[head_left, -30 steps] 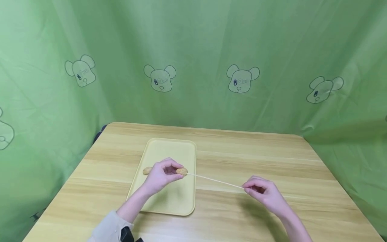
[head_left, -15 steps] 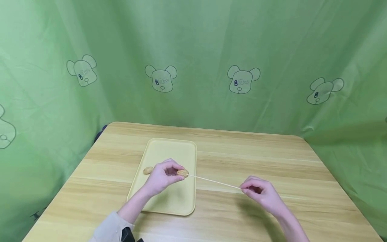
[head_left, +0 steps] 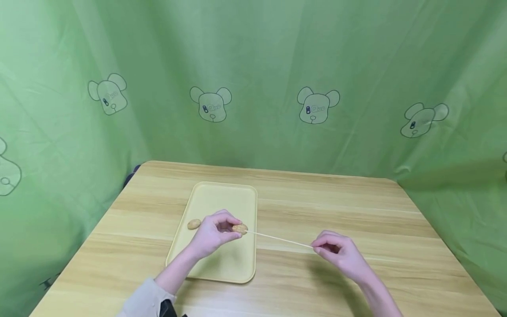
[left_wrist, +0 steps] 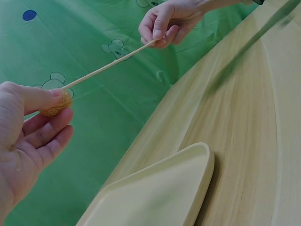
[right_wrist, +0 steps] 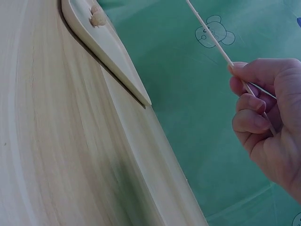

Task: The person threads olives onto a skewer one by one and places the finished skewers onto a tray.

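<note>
The left hand [head_left: 209,235] pinches a brown, rough-shelled nut [head_left: 240,228] above the right part of the tray. A thin pale stick [head_left: 281,239] runs from the nut to the right hand [head_left: 340,255], whose thumb and fingers grip its other end over the table. In the left wrist view the stick [left_wrist: 108,66] meets the nut [left_wrist: 57,104] at the thumb tip; whether it enters the shell cannot be told. The right wrist view shows the stick [right_wrist: 216,41] passing through the curled fingers to the palm. A second nut [head_left: 194,224] lies on the tray, left of the left hand.
A pale yellow rectangular tray [head_left: 225,280] lies on the left half of the wooden table [head_left: 317,193]. A green curtain [head_left: 261,53] with bear-head drawings hangs behind the table and along its sides.
The right hand has moved slightly left along the stick, closer to the nut. The left hand keeps its pinch on the nut, almost in place.
</note>
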`<action>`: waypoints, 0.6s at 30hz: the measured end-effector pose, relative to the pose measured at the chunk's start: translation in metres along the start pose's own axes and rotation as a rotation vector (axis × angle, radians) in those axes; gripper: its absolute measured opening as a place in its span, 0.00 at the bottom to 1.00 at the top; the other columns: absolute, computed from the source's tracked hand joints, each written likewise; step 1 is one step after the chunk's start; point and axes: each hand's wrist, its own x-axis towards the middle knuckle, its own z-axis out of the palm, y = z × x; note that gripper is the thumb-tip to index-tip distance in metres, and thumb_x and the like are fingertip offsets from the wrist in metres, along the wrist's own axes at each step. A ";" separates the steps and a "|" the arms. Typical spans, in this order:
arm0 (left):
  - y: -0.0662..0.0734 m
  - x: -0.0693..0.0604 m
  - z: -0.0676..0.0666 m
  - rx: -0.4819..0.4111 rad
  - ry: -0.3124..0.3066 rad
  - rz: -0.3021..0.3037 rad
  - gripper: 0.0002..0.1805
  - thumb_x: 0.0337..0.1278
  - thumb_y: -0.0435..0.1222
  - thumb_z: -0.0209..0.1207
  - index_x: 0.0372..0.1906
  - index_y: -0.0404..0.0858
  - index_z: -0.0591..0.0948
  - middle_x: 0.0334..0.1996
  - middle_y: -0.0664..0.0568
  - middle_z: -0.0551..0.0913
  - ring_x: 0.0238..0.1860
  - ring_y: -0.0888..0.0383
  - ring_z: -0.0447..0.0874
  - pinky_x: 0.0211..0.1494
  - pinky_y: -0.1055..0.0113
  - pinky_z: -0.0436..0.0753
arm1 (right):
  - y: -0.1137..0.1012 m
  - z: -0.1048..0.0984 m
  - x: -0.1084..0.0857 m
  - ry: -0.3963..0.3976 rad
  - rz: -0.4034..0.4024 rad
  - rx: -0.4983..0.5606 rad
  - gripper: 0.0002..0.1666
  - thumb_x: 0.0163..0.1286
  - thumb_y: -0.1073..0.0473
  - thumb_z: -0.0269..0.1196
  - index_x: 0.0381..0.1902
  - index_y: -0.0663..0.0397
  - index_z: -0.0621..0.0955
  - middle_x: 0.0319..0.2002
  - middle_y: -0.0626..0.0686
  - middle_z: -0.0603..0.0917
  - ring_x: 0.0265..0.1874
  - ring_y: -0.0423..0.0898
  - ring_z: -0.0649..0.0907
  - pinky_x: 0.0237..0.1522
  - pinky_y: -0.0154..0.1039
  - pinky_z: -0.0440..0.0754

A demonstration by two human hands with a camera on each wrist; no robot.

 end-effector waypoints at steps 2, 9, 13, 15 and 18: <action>0.000 0.000 0.000 -0.003 0.002 -0.007 0.13 0.41 0.22 0.65 0.37 0.24 0.79 0.35 0.39 0.78 0.33 0.61 0.78 0.40 0.70 0.81 | -0.001 0.001 0.001 -0.001 -0.003 0.000 0.19 0.52 0.84 0.58 0.35 0.59 0.82 0.28 0.51 0.78 0.20 0.39 0.71 0.13 0.35 0.67; -0.001 0.000 0.001 -0.029 0.002 -0.025 0.13 0.41 0.22 0.64 0.38 0.23 0.79 0.35 0.39 0.77 0.34 0.60 0.79 0.42 0.68 0.82 | -0.005 0.003 0.004 0.004 0.026 -0.020 0.17 0.54 0.82 0.59 0.34 0.58 0.82 0.28 0.50 0.78 0.19 0.38 0.70 0.13 0.35 0.67; -0.003 0.000 0.001 -0.055 0.002 -0.043 0.14 0.40 0.21 0.64 0.38 0.23 0.79 0.35 0.41 0.77 0.35 0.58 0.80 0.43 0.66 0.82 | -0.005 0.004 0.005 0.003 0.029 -0.018 0.15 0.54 0.82 0.59 0.34 0.62 0.82 0.27 0.50 0.78 0.19 0.38 0.70 0.13 0.35 0.67; -0.004 0.000 0.001 -0.072 -0.001 -0.049 0.14 0.40 0.21 0.64 0.38 0.22 0.79 0.35 0.41 0.78 0.35 0.57 0.81 0.43 0.66 0.83 | -0.004 0.004 0.005 0.003 0.029 -0.018 0.13 0.54 0.82 0.59 0.34 0.65 0.81 0.28 0.50 0.78 0.20 0.38 0.70 0.13 0.35 0.67; -0.006 0.000 0.001 -0.094 -0.008 -0.051 0.15 0.40 0.21 0.64 0.39 0.21 0.78 0.36 0.42 0.77 0.36 0.57 0.81 0.44 0.65 0.82 | -0.003 0.005 0.005 0.002 0.033 -0.017 0.13 0.54 0.81 0.59 0.34 0.64 0.81 0.28 0.51 0.78 0.20 0.38 0.71 0.14 0.35 0.68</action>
